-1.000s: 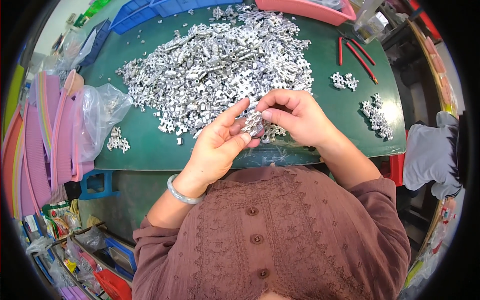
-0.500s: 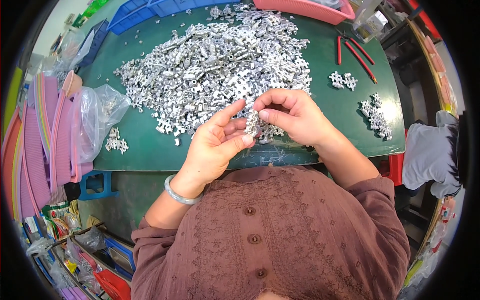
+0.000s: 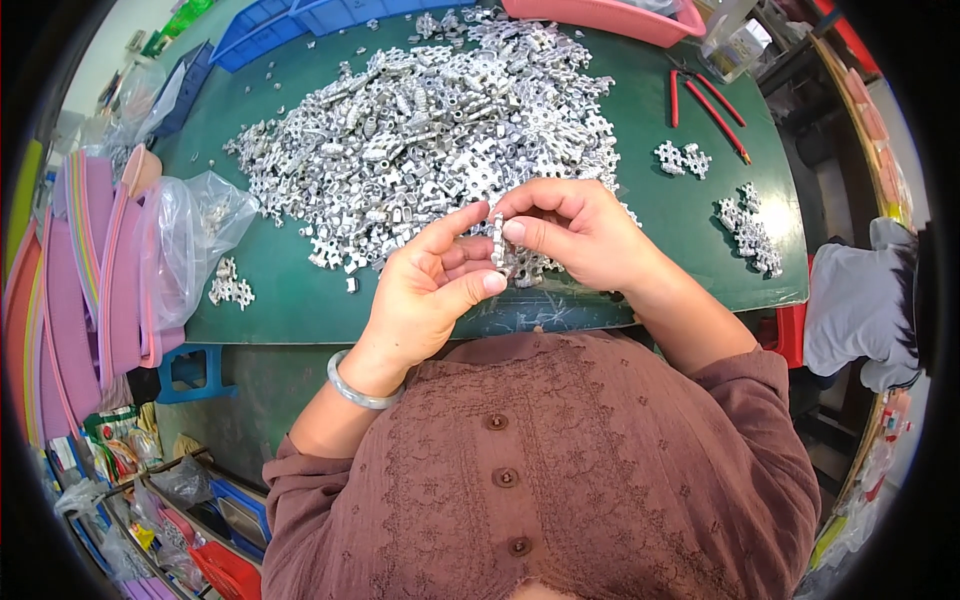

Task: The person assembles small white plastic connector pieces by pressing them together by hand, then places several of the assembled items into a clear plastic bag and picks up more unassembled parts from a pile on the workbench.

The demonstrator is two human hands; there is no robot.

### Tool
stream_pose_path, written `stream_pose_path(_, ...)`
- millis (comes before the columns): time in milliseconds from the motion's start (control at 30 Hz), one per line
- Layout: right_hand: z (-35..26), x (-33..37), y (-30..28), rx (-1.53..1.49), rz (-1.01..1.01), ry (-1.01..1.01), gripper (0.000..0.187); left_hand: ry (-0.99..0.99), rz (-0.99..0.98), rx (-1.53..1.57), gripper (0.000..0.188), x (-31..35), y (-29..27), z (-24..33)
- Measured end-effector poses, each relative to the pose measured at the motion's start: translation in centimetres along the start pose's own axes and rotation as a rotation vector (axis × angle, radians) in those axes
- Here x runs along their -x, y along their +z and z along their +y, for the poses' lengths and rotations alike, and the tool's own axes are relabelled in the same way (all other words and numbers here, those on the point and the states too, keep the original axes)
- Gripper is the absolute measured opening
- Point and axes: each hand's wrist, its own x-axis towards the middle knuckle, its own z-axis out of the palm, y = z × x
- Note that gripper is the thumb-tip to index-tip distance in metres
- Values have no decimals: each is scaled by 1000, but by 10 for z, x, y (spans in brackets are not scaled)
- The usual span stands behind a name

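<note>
Between my two hands, over the near edge of the green table, is a narrow silvery metal casting held on edge. My left hand, with a pale bangle on its wrist, pinches the casting's lower end between thumb and fingers. My right hand grips its upper part with thumb and curled fingers. Just beyond my hands spreads a large heap of small silvery metal castings, some cross-shaped with holes, others like short tubes. Part of the heap is hidden behind my fingers.
Red-handled pliers lie at the table's right. Nearer are small clusters of joined castings. Another cluster lies left, beside a clear plastic bag. Blue trays and a pink basket line the far edge. Purple ribbed straps hang left.
The casting has turned and now shows its narrow edge. My right hand has shifted slightly left with it; my left hand stays nearly in place.
</note>
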Motion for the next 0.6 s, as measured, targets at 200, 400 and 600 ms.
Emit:
stream_pose_path(200, 2, -1, 1, -19, 27, -11, 14, -27, 12, 0, 51, 1, 1, 3)
stream_pose_path(400, 0, 0, 1, 34, 33, -46, 15, 34, -17, 7, 48, 2, -4, -1)
stream_pose_path(600, -2, 1, 2, 79, 61, -116, 15, 18, 26, 102, 50, 3, -1, 3)
